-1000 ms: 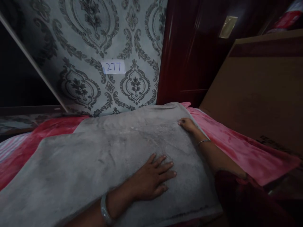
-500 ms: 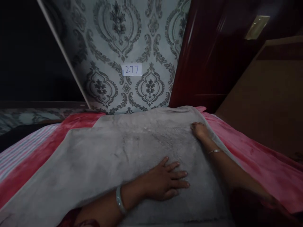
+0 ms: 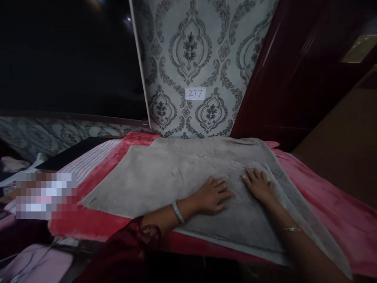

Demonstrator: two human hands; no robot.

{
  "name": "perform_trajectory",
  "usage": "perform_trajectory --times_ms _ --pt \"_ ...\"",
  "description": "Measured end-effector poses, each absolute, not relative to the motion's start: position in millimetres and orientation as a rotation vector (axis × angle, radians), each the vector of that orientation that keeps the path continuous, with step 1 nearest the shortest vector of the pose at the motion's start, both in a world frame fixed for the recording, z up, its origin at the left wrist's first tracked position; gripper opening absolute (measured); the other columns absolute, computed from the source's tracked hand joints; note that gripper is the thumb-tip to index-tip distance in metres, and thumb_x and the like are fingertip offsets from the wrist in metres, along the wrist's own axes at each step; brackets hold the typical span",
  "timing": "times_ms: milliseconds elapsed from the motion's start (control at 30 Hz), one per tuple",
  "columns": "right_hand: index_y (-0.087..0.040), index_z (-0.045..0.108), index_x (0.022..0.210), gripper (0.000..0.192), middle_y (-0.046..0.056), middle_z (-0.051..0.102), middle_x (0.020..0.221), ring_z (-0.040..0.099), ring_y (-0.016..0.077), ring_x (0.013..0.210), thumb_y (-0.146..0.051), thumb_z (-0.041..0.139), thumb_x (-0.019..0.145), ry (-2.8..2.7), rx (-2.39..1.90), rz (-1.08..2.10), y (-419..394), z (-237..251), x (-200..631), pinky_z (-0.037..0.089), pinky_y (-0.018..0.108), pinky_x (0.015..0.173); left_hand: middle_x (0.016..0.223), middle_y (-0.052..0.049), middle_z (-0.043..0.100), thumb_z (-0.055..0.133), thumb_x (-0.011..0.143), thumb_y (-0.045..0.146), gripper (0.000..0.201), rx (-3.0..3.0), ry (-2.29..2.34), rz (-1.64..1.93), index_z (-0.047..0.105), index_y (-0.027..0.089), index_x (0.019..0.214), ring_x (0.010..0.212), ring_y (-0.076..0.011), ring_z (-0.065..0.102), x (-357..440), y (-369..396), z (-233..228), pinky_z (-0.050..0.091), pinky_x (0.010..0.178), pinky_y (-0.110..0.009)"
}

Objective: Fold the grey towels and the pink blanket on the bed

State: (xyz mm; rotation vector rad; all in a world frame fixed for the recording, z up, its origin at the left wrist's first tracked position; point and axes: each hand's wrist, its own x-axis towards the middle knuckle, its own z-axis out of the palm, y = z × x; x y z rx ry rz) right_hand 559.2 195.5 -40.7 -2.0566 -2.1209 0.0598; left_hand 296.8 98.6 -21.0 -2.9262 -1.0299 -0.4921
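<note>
On gray cloth (image 3: 153, 173), left hand (image 3: 209, 199) resting flat, fingers (image 3: 225, 195) spread, right hand (image 3: 263, 190) touching, fingers loosely parted

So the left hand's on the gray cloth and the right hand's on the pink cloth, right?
No: in the head view, the right hand is on the gray cloth, not the pink cloth; the left hand is indeed there.
</note>
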Motion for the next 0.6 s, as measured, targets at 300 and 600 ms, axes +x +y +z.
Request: perform_trajectory --times_ms 300,600 --pt "-0.027 0.027 0.162 0.068 0.007 0.018 0.169 0.019 0.0349 0.153 -0.057 0.022 0.101 -2.218 -2.029 0.003 137.5 -56.2 549.5 0.027 0.067 0.115 0.17 -0.009 0.015 0.043 0.098 0.059 0.071 -2.132 -2.322 -0.085 0.027 0.029 0.161 0.155 -0.042 0.009 152.6 66.0 -1.6 0.013 0.118 -0.071" --pt "-0.028 0.039 0.157 0.067 0.012 0.03 0.165 0.027 0.0414 0.149 -0.061 0.03 0.1 -2.226 -1.901 0.047 139.0 -47.1 546.7 0.033 0.07 0.109 0.165 -0.017 0.028 0.035 0.1 0.058 0.068 -1.781 -2.509 -0.018 0.036 0.022 0.158 0.149 -0.048 0.022 84.1 2.0 5.2 0.027 0.111 -0.071"
